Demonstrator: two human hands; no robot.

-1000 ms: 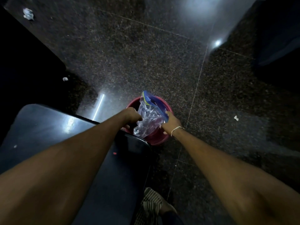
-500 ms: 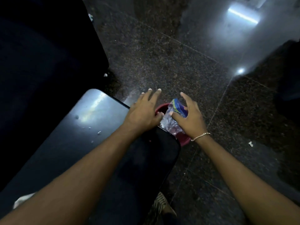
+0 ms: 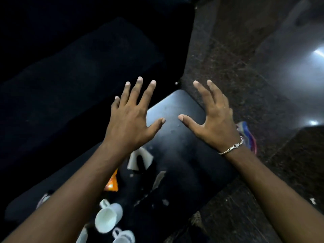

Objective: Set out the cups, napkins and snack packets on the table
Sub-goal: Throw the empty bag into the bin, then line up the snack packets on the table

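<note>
Both hands hover above the dark table (image 3: 177, 142), fingers spread and holding nothing: my left hand (image 3: 130, 118) over its far left side, my right hand (image 3: 213, 121) near its far right corner. On the table lie a white cup (image 3: 107, 217) on its side, a second white cup (image 3: 123, 236) at the bottom edge, a folded white napkin (image 3: 139, 160) and an orange snack packet (image 3: 112, 185) partly under my left forearm. A clear plastic bag with a blue and red top (image 3: 248, 135) shows past my right wrist, beyond the table's edge.
A black sofa or seat (image 3: 84, 71) fills the left and far side behind the table. Speckled dark stone floor (image 3: 245, 64) lies to the right, with light glare on it. Small crumbs and a pale scrap (image 3: 158, 178) dot the table.
Both hands have let go of the plastic bag at the red bucket and lifted, spread, over the table. The view has swung left, bringing cups, napkin and packet into sight.
</note>
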